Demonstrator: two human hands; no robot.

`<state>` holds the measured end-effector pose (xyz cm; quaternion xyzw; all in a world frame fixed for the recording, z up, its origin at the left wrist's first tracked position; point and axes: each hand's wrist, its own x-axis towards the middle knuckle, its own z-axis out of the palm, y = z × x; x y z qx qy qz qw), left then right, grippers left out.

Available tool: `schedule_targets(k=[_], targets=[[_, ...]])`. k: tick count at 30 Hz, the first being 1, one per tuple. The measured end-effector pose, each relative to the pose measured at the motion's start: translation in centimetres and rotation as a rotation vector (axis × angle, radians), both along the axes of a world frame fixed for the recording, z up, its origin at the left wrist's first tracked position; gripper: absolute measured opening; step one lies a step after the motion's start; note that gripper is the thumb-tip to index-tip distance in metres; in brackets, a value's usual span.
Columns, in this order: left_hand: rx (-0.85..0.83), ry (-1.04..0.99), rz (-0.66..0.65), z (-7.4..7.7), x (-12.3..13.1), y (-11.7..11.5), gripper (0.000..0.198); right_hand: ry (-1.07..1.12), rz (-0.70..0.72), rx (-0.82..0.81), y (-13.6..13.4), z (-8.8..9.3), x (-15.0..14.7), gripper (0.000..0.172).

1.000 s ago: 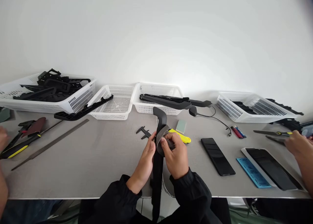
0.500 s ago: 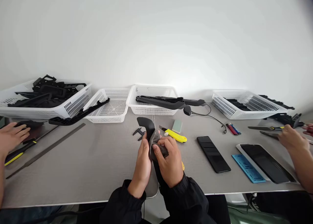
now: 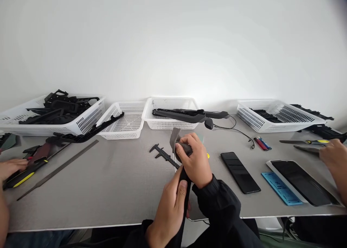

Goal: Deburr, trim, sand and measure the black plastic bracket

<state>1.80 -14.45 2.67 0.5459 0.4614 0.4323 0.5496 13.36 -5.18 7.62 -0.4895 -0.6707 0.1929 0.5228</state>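
My left hand (image 3: 168,207) is wrapped around a long black plastic trim piece (image 3: 186,201), just above the table's front edge. My right hand (image 3: 197,162) pinches a grey cloth (image 3: 174,137) around the upper end of that piece, so the end itself is hidden. Left of the hands, a black caliper (image 3: 164,154) lies on the table, its lower end passing behind my fingers. Behind my right hand only a bit of yellow (image 3: 208,155) and an edge of a pale green block (image 3: 201,136) show.
White baskets (image 3: 123,135) along the wall hold black plastic parts. A black phone (image 3: 240,172), a blue plate (image 3: 281,188) and lighters (image 3: 261,143) lie to the right. A flat file (image 3: 58,168) lies left. Co-workers' hands (image 3: 12,167) work at both sides.
My left hand has slid down the trim piece, toward me. The right hand with the cloth has shifted up and right, now covering the yellow utility knife. More of the caliper shows.
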Motion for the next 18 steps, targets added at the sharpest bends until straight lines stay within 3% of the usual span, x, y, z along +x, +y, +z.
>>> schedule_targets(k=[4, 7, 10, 12, 15, 18], targets=[[-0.06, 0.018, -0.022, 0.1, -0.3, -1.3, 0.065, 0.02, 0.207, -0.291, 3.1, -0.5, 1.1, 0.029], [-0.114, -0.05, 0.062, 0.5, -1.4, -1.7, 0.064, 0.005, 0.164, -0.344, 4.2, -2.9, 1.1, 0.034], [-0.125, -0.125, 0.25, 1.0, -2.8, -1.1, 0.06, -0.047, 0.147, -0.353, 2.8, -5.4, 0.2, 0.025], [-0.116, -0.132, 0.322, 1.2, -3.5, -0.5, 0.054, -0.078, 0.177, -0.348, 1.1, -6.0, -0.4, 0.017], [-0.118, -0.162, 0.313, 1.0, -3.8, 0.3, 0.051, -0.003, 0.253, -0.312, -1.0, -4.9, -0.6, 0.028], [-0.137, -0.208, 0.182, 0.5, -3.1, 0.2, 0.052, 0.187, 0.448, -0.416, -1.9, -2.8, -0.1, 0.053]])
